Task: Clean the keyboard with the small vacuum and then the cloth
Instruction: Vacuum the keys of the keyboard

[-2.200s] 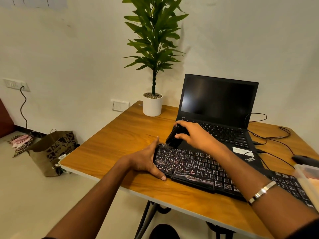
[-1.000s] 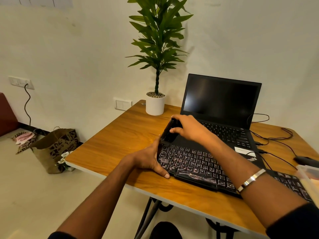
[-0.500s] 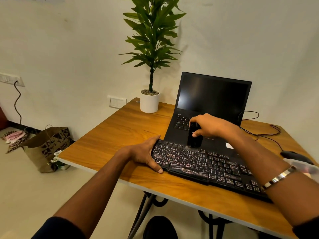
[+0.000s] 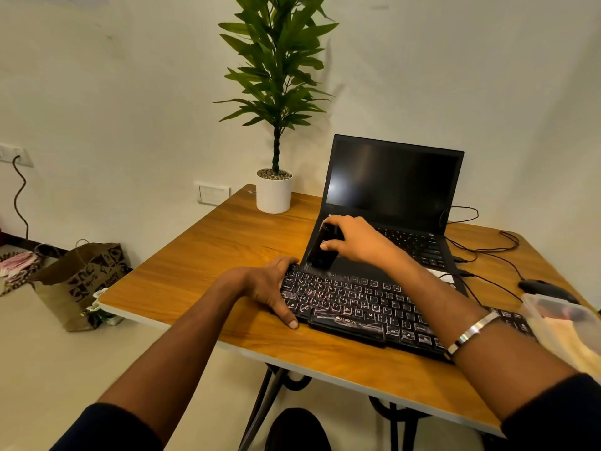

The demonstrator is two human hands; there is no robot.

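A black keyboard [image 4: 354, 304] with white-lettered keys lies across the front of the wooden table [image 4: 208, 255], partly over the base of an open laptop. My right hand [image 4: 354, 240] grips a small black vacuum [image 4: 322, 249], tilted with its lower end on the keyboard's top-left key rows. My left hand [image 4: 270, 288] clasps the keyboard's left end, thumb along the front edge. No cloth is visible.
An open black laptop [image 4: 393, 180] with a dark screen stands behind the keyboard. A potted plant [image 4: 274, 190] sits at the table's back left. Cables and a black mouse [image 4: 540, 286] lie at the right, beside a clear plastic container [image 4: 566, 323]. A paper bag [image 4: 81, 278] is on the floor.
My right hand has swept the vacuum along the top key rows, out to the right and now back to the keyboard's top-left corner. My left hand has stayed on the keyboard's left end.
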